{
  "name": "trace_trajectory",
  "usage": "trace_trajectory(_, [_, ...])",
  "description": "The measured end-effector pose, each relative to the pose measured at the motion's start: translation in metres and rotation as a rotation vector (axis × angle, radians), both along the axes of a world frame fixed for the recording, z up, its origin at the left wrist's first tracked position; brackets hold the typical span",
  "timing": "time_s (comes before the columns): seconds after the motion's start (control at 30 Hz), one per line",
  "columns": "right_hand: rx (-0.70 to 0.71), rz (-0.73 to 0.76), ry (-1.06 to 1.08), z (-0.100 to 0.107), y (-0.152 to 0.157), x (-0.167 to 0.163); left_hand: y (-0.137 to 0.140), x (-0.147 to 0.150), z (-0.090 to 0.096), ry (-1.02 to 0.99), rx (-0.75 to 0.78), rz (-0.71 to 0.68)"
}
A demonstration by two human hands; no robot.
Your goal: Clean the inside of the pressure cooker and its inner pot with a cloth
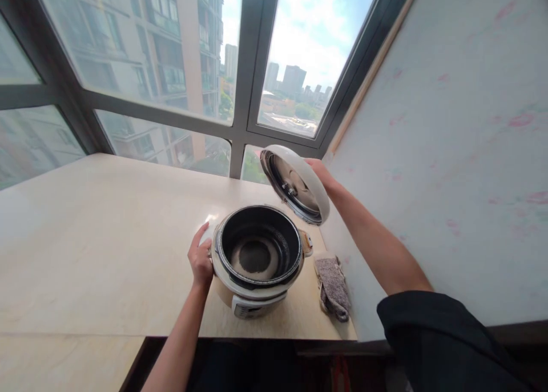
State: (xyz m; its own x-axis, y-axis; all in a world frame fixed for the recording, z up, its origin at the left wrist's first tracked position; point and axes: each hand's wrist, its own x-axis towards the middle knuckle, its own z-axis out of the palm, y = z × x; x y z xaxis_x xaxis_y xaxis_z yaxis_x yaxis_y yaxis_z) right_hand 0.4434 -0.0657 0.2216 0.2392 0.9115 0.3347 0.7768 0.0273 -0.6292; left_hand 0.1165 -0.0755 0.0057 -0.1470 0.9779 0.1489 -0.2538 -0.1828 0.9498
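An electric pressure cooker (225, 286) stands on the pale countertop with its top uncovered. Its dark inner pot (293, 243) has a worn ring on the bottom, and I see no food inside. My left hand (200, 259) grips the cooker's left side, part of its fingers hidden behind the body. Above the right rim, my right hand (319, 169) holds the round white lid (322, 195) tilted on edge, its metal underside facing left toward the pot. The lid covers most of my right fingers. A control panel (252, 307) faces me.
A crumpled grey-brown cloth (334, 286) lies right of the cooker, near the flowered wall (462, 198). Windows with dark frames (244, 95) rise behind the countertop (107, 249). The counter's front edge is just before the cooker.
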Motion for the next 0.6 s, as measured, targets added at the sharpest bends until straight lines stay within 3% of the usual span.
trace_trajectory(0.07, [-0.001, -0.102, 0.026, -0.004, 0.017, 0.029, -0.002, 0.001, 0.007, -0.026, -0.039, 0.006])
trace_trajectory(0.23, [-0.184, -0.366, -0.248, -0.03, 0.065, 0.073, -0.005, 0.001, 0.018, -0.018, -0.068, 0.044])
trace_trajectory(0.4, [-0.303, -0.389, -0.371, -0.078, 0.102, 0.094, -0.006, 0.0, 0.022, 0.013, -0.119, 0.067])
trace_trajectory(0.6, [-0.419, -0.409, -0.473, -0.141, 0.119, 0.107, -0.006, 0.004, 0.033, -0.003, -0.221, 0.113])
